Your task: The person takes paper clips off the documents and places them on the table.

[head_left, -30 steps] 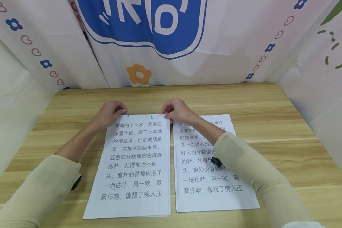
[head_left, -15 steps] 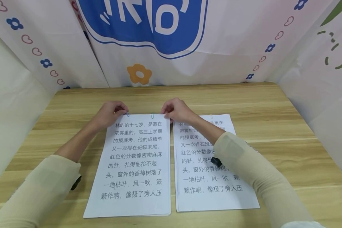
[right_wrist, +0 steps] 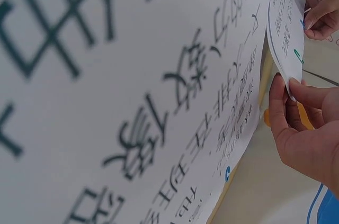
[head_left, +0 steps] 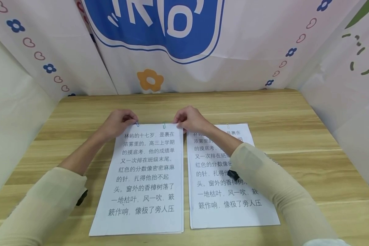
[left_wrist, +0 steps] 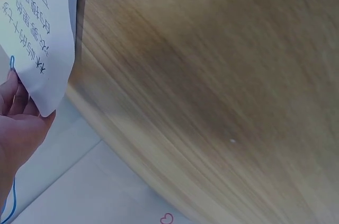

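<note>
On the left lies a stack of printed paper sheets [head_left: 147, 222], its top edge carrying a blue paper clip [head_left: 137, 124] near the left corner and a green paper clip [head_left: 164, 125] further right. My left hand [head_left: 120, 122] pinches the blue clip at the edge; in the left wrist view the clip [left_wrist: 12, 62] sticks out past the fingertips, and the paper's corner lies over the hand. Thumb and fingers of my right hand [head_left: 192, 119] pinch the stack's top right corner, which the right wrist view shows raised and slightly bent [right_wrist: 290, 83].
A second printed stack [head_left: 230, 218] lies just right of the first, partly under my right forearm, with a yellowish paper clip [head_left: 228, 126] on its top edge. Both rest on a wooden table [head_left: 310, 164]. A white printed cloth [head_left: 240, 75] hangs behind the far edge.
</note>
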Available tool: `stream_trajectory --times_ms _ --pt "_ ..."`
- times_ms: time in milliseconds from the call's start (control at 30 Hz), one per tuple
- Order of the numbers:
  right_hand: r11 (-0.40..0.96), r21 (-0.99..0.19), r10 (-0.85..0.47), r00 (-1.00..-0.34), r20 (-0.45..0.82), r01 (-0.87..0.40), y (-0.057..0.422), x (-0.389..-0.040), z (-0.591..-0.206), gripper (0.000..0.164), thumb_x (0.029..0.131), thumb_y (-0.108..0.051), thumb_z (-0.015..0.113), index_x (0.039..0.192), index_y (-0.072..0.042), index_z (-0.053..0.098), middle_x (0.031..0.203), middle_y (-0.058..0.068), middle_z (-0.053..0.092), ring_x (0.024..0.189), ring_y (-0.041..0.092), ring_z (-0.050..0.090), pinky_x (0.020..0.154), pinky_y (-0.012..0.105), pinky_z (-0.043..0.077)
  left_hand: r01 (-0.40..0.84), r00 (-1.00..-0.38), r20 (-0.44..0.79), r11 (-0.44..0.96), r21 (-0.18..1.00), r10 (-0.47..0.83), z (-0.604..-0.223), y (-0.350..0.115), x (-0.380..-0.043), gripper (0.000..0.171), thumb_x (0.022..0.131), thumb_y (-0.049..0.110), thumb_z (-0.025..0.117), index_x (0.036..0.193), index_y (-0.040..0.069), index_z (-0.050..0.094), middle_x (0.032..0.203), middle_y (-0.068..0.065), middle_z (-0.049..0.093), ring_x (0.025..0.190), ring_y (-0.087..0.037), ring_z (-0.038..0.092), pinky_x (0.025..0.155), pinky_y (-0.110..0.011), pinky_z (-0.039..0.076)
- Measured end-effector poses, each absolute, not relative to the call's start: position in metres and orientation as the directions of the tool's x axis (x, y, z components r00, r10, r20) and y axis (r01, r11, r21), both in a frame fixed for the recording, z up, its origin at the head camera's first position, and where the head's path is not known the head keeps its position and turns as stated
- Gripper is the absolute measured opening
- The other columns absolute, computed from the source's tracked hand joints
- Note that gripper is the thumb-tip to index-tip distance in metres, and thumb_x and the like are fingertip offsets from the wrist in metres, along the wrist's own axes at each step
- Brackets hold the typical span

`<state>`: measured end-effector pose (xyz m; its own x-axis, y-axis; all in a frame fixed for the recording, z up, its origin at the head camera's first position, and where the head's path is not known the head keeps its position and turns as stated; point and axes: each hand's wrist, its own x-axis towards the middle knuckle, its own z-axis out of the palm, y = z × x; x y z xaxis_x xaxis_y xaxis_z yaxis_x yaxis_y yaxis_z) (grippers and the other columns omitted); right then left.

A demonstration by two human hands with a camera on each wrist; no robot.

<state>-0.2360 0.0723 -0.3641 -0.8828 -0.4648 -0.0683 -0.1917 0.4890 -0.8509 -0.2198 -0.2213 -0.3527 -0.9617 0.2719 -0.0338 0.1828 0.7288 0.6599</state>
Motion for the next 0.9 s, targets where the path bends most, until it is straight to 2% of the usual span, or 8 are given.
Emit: stream_trajectory --times_ms 900 --pt "0.479 -0.858 -0.472 -0.878 -0.075 -0.184 0.0720 -0.2357 -0.3644 0.011 0.096 0.006 0.067 0.102 0.000 0.074 0.094 0.012 0.067 0.080 0.022 0.065 0.071 0.033 0.061 0.116 -0.972 -0.065 0.700 0.705 0.227 -0.3545 -0.2226 -0.2218 0.017 0.106 0.003 0.055 0.114 -0.008 0.065 0.107 -0.024 0.067 0.088 -0.027 0.062 0.071 -0.024 0.051"
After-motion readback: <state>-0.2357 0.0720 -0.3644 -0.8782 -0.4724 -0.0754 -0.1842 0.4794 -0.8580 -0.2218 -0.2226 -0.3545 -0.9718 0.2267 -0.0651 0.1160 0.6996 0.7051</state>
